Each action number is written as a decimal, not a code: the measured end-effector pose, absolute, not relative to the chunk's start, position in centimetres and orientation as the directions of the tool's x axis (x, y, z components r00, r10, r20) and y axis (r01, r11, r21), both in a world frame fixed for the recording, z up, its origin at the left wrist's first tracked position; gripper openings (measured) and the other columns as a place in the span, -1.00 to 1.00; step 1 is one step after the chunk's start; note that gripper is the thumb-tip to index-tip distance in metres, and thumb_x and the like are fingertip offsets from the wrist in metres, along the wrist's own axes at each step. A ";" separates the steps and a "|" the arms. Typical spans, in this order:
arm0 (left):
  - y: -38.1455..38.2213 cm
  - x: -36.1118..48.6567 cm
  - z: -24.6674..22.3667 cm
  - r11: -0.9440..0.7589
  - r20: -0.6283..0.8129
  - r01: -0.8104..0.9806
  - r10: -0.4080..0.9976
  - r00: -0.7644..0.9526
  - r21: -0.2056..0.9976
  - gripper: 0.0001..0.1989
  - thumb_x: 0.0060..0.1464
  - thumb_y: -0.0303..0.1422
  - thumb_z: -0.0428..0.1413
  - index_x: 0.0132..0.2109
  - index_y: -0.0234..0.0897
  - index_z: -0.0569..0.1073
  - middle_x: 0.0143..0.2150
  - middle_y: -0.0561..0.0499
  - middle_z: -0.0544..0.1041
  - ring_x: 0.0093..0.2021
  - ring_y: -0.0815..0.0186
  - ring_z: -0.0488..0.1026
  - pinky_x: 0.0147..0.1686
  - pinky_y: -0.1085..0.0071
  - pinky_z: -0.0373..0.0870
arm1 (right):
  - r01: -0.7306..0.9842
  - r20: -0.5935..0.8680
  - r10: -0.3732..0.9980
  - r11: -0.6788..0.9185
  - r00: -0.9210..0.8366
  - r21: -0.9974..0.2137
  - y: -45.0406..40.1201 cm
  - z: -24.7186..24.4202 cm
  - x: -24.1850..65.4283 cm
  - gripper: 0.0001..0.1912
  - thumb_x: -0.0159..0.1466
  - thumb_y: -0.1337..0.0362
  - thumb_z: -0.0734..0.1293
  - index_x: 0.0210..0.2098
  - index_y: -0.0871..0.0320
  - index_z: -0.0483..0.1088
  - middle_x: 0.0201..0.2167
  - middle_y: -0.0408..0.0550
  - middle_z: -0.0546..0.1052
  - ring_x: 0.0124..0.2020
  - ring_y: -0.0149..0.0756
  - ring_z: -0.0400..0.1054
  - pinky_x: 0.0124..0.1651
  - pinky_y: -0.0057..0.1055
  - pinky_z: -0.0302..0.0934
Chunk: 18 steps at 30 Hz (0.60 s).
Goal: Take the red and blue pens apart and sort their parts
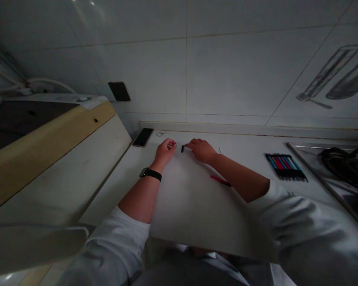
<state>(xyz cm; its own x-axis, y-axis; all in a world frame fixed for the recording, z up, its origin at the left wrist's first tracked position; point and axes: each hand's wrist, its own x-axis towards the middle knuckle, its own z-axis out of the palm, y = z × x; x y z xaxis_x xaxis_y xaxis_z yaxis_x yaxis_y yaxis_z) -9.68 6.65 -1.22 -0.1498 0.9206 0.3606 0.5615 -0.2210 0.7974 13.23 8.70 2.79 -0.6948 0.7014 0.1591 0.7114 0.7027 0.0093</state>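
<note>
My left hand (166, 151) is closed in a pinch over the white tabletop; a tiny thing shows at its fingertips, too small to name. My right hand (201, 150) has its index finger stretched out to the left, the other fingers partly bent. Right at that fingertip is a small black cylindrical piece (182, 148), between the two hands; I cannot tell whether the finger touches it. A thin white stick (220, 150) lies just beyond my right wrist. Below my right forearm is a red and black pen barrel (219, 180), partly hidden by the arm.
A row of several coloured pens (286, 167) lies on the right, beside a metal-rimmed stove or sink (310, 174). A phone (143, 137) and a small ring-shaped item (160, 134) lie at the back left. A tiled wall (226, 79) bounds the white table (197, 214).
</note>
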 end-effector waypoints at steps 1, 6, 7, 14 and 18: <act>6.6 -9.7 -1.2 -0.222 0.362 0.561 0.920 -0.150 0.798 -0.89 0.18 -0.37 0.16 -0.14 -0.23 0.53 -0.16 0.00 0.61 -0.36 0.35 0.43 -0.27 0.41 0.34 | 0.700 0.152 0.688 0.714 -0.709 0.032 9.3 2.7 12.2 -0.48 0.43 0.42 0.21 0.33 0.00 0.39 0.22 0.14 0.45 0.14 -0.02 0.34 0.13 -0.17 0.17; 6.6 -9.8 -1.1 -0.193 0.350 0.577 0.921 -0.173 0.794 -0.87 0.19 -0.35 0.18 -0.12 -0.23 0.53 -0.12 -0.01 0.61 -0.36 0.36 0.41 -0.25 0.42 0.35 | 0.636 0.118 0.625 0.761 -0.772 0.130 10.9 2.8 9.5 -0.66 0.48 0.31 0.20 0.09 0.11 0.55 0.10 0.22 0.51 0.11 0.03 0.31 0.08 -0.14 0.12; 6.7 -9.8 -1.2 -0.186 0.347 0.580 0.921 -0.179 0.793 -0.87 0.19 -0.34 0.18 -0.11 -0.23 0.53 -0.12 -0.02 0.61 -0.35 0.36 0.42 -0.25 0.42 0.36 | 0.624 0.120 0.612 0.768 -0.782 0.147 11.0 2.9 9.4 -0.67 0.48 0.30 0.19 0.06 0.13 0.56 0.09 0.23 0.51 0.11 0.04 0.31 0.07 -0.14 0.12; 7.1 -10.1 -1.6 -0.186 0.353 0.575 0.915 -0.194 0.797 -0.83 0.23 -0.25 0.16 -0.12 -0.23 0.53 -0.15 -0.03 0.62 -0.28 0.31 0.46 -0.19 0.40 0.37 | 0.667 0.175 0.650 0.743 -0.739 0.056 8.5 4.4 12.3 -0.71 0.48 0.34 0.17 0.07 0.21 0.46 0.00 0.19 0.58 0.00 -0.07 0.41 0.05 -0.23 0.11; 7.3 -10.3 -1.7 -0.237 0.387 0.554 0.906 -0.171 0.798 -0.82 0.25 -0.23 0.14 -0.15 -0.24 0.53 -0.20 -0.03 0.62 -0.33 0.32 0.45 -0.23 0.40 0.36 | 0.741 0.220 0.738 0.666 -0.638 -0.087 4.9 5.1 16.5 -0.76 0.46 0.28 0.22 0.05 0.15 0.43 -0.11 0.10 0.63 -0.14 -0.14 0.47 -0.10 -0.31 0.14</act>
<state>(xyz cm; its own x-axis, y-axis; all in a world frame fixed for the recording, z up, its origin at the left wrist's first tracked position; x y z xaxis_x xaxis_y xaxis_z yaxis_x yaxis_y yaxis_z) -10.33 7.25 -1.75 -0.1705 0.9062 0.3869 0.5537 -0.2367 0.7984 16.47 4.89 5.12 -0.6376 0.7382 0.2203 0.7410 0.6659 -0.0867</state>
